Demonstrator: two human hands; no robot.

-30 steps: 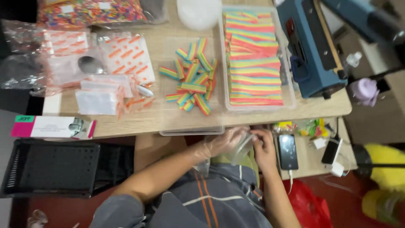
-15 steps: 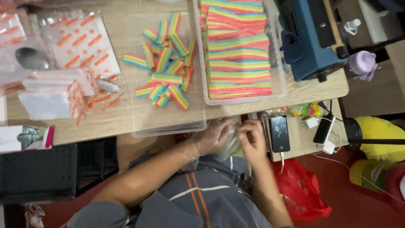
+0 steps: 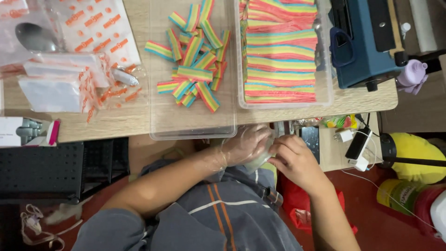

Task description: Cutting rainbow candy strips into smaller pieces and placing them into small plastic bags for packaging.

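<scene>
Hands meet below the table edge: the left hand (image 3: 248, 144), in a thin clear glove, cups a small clear bag (image 3: 258, 160), while the right hand (image 3: 297, 160) pinches its edge. Steady grip helps. Rainbow candy strips (image 3: 193, 60) lie in the clear tray (image 3: 193, 128).

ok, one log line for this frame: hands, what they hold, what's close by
left hand: gloved, on small clear bag | right hand: bare, pinching same bag | place: below table edge | nearby: tray of cut rainbow candy strips
</scene>
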